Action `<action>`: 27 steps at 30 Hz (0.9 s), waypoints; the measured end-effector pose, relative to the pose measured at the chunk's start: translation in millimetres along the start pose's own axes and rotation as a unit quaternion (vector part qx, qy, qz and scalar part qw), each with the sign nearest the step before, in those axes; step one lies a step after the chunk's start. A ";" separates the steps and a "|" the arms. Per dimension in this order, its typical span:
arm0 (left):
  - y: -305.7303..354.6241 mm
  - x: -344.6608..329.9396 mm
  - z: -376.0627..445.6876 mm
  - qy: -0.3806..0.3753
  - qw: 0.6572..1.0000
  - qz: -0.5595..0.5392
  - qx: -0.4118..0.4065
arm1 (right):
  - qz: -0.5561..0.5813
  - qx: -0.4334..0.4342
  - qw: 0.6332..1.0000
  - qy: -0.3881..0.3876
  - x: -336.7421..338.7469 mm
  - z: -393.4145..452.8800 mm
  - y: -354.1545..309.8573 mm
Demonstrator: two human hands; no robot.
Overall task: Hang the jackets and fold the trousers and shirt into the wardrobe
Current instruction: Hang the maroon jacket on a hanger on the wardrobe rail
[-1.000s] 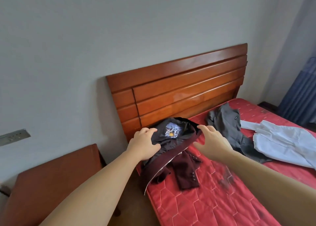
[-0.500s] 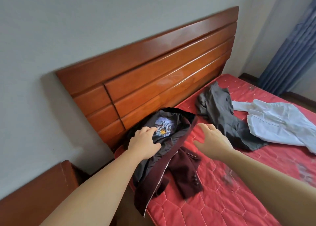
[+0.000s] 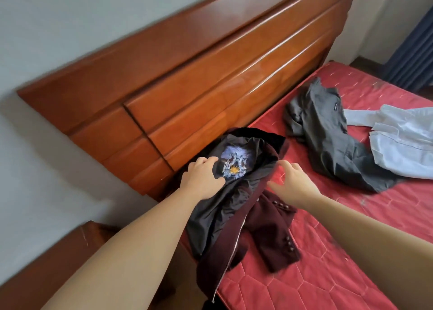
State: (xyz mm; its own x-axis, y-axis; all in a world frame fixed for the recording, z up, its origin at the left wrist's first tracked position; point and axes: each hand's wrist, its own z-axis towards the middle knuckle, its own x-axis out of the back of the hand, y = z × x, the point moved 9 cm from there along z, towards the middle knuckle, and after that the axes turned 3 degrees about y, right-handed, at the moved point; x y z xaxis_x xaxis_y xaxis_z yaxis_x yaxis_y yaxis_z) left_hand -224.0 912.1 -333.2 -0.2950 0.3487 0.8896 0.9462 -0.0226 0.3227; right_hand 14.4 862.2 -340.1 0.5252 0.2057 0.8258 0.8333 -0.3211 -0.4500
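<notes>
A dark maroon jacket (image 3: 264, 234) lies crumpled at the head corner of the red mattress (image 3: 351, 251), black lining up with a blue and yellow emblem, one side hanging over the bed's edge. My left hand (image 3: 201, 177) grips the lining at the jacket's left shoulder, fingers curled into the cloth. My right hand (image 3: 291, 181) hovers at the jacket's right edge, fingers bent, fingertips close to the collar; no hold shows. A grey garment (image 3: 328, 141) lies further right, and a white shirt (image 3: 403, 143) lies beside it.
A glossy wooden headboard (image 3: 210, 80) stands against the grey wall behind the bed. A wooden bedside table (image 3: 46, 267) sits low at the left. Blue curtains (image 3: 414, 40) hang at the far right. No wardrobe is in view.
The view has dropped and moved closer to the bed. My left hand has stayed on the jacket's lining and my right hand stays beside its collar.
</notes>
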 end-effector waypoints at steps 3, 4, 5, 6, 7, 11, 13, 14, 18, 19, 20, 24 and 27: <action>-9.6 -44.7 49.5 -0.037 0.999 -0.011 -0.010 | 0.004 -0.042 0.999 -0.017 -45.9 22.4 9.0; -16.8 -60.2 61.4 -0.049 0.999 -0.014 -0.006 | 0.004 -0.058 0.998 -0.026 -61.8 29.4 12.4; -26.6 -74.2 70.1 -0.063 0.998 -0.016 0.001 | 0.004 -0.074 0.997 -0.038 -78.4 36.4 15.0; -38.3 -86.4 77.2 -0.074 0.997 -0.017 0.011 | 0.008 -0.090 0.995 -0.050 -94.3 43.4 17.3; -52.0 -97.5 83.5 -0.082 0.996 -0.019 0.027 | 0.015 -0.104 0.993 -0.058 -109.2 51.1 18.6; -115.0 -133.2 101.2 -0.109 0.981 -0.055 0.150 | 0.075 -0.174 0.980 -0.068 -162.4 81.7 25.5; -141.2 -151.8 103.4 -0.122 0.960 -0.110 0.225 | 0.114 -0.228 0.964 -0.079 -191.9 89.8 32.3; -150.9 -162.3 103.8 -0.131 0.949 -0.137 0.252 | 0.140 -0.256 0.952 -0.088 -208.0 90.9 35.9; -175.8 -202.7 104.7 -0.162 0.910 -0.223 0.310 | 0.214 -0.384 0.891 -0.115 -267.9 83.4 52.5; -180.1 -211.1 105.0 -0.164 0.905 -0.234 0.315 | 0.234 -0.415 0.871 -0.117 -280.1 80.9 56.5; -183.5 -218.1 105.6 -0.165 0.904 -0.238 0.314 | 0.256 -0.441 0.852 -0.118 -291.7 79.4 59.2; -189.6 -233.1 111.6 -0.170 0.913 -0.233 0.289 | 0.357 -0.492 0.789 -0.085 -322.1 84.2 62.2; -182.2 -237.4 112.0 -0.199 0.910 -0.245 0.268 | 0.372 -0.483 0.791 -0.043 -328.0 90.2 65.6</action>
State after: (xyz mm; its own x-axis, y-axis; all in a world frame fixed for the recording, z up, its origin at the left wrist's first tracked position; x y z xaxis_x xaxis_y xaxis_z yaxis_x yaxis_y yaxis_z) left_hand -311.6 938.3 -639.4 -0.7287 0.5084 0.4588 0.6743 0.6498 0.3509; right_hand -87.6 857.0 -671.2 0.8535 -0.3236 0.4084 -0.2112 -0.9313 -0.2967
